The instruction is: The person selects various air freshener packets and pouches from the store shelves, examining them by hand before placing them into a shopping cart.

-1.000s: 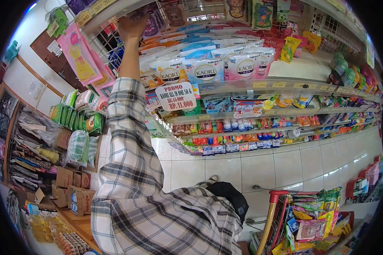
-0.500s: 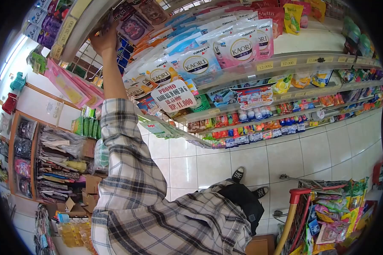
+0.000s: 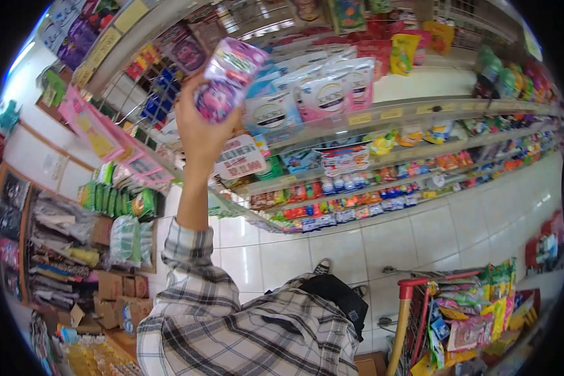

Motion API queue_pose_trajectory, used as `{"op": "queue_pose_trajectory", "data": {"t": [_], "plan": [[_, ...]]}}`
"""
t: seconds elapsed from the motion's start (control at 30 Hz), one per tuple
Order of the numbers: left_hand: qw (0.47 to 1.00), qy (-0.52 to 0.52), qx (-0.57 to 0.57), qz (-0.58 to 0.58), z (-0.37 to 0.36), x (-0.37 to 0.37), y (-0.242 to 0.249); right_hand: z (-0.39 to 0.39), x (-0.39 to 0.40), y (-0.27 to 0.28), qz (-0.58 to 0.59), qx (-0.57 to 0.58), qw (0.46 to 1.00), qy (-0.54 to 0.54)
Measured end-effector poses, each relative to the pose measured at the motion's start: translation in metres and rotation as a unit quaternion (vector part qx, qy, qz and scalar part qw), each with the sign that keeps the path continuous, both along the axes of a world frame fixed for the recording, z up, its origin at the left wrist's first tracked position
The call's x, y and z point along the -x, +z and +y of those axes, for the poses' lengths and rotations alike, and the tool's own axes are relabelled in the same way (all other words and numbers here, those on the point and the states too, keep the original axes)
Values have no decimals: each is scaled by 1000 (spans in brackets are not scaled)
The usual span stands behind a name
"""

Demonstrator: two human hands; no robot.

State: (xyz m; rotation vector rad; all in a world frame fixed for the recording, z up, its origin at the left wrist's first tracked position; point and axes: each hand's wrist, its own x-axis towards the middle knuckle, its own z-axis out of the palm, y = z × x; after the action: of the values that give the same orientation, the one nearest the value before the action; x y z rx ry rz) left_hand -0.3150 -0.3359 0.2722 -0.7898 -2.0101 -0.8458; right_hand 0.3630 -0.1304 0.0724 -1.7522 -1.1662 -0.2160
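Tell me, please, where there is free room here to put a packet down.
Free: the bare shelf stretch right of the yellow pouch, before the green bottles. Free too: the white floor tiles between shelves and cart. The cart and lower shelves are crowded.

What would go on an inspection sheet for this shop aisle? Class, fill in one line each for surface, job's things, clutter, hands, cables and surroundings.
Surface: white tiled floor.
Job's things: purple packets, held up in front of the shelves.
Clutter: red-handled trolley heaped with mixed packets; cardboard boxes by the wall rack.
Hands: left hand raised, closed on the purple packets; right hand not in view.
Cables: nothing seen.
Surroundings: stocked shelves with pouches, a promo sign.
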Motion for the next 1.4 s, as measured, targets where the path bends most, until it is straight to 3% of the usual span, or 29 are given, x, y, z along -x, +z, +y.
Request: {"op": "queue_pose_trajectory", "data": {"t": [0.1,0.13,0.2,0.27,0.43,0.5,0.57,0.67,0.83,0.93,1.07,1.13,1.33,1.4], "plan": [[991,-136,19,-11,29,-54,-24,2,28,25,-31,-42,997,64],[983,-181,33,-16,38,-72,-29,6,11,9,122,24,989,85],[961,-269,55,-35,55,-107,-40,1,52,32,195,16,971,135],[930,-354,70,-62,68,-145,-53,-10,92,57,194,22,956,217],[827,-535,141,-102,94,-227,-82,-38,168,109,297,105,812,492],[782,-594,157,-106,102,-249,-97,-49,175,108,363,153,751,529],[754,-622,180,-110,103,-266,-108,-64,171,97,362,202,744,524],[718,-654,207,-118,105,-278,-120,-82,170,74,446,173,739,474],[682,-688,228,-94,109,-299,-130,-102,156,61,491,163,765,384],[672,-699,227,-84,114,-309,-121,-101,137,57,406,90,856,307],[664,-708,199,-138,118,-314,-112,-72,61,86,271,-55,954,116],[679,-692,197,-147,120,-307,-121,-48,6,78,363,-87,922,100],[732,-613,194,-224,110,-273,-147,42,-62,53,281,59,943,166],[754,-583,199,-227,105,-261,-147,67,-58,55,254,176,930,198]]}}
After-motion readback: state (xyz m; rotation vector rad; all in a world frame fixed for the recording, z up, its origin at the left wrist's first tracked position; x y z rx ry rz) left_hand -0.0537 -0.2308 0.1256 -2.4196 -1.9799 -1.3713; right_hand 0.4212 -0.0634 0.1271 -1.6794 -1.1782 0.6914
